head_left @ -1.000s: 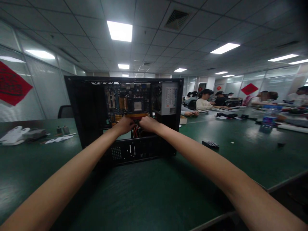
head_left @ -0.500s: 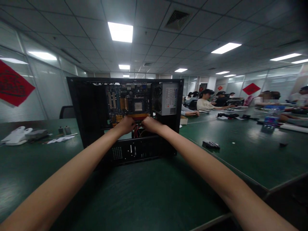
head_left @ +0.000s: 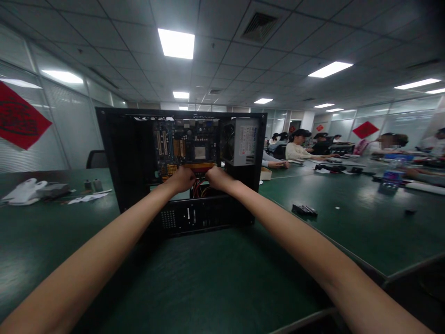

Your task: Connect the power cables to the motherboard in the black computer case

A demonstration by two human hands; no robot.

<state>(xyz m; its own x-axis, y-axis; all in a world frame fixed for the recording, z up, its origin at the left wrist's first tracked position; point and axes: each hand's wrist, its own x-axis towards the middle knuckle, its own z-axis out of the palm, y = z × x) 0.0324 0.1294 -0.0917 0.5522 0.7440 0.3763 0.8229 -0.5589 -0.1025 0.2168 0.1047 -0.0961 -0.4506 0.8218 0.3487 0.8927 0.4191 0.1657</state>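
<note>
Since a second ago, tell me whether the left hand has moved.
No. The left hand stays at the left end of the orange slot inside the computer case.

matt black sheet-metal computer case (head_left: 118, 157), dull grey metal power supply box (head_left: 243, 141), slightly shiny smooth dark green tabletop (head_left: 215, 278).

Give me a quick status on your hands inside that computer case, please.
Left hand and right hand curled side by side at the lower edge of the motherboard, inside the open computer case. Grip unclear. Red cables bunched just below them.
</note>
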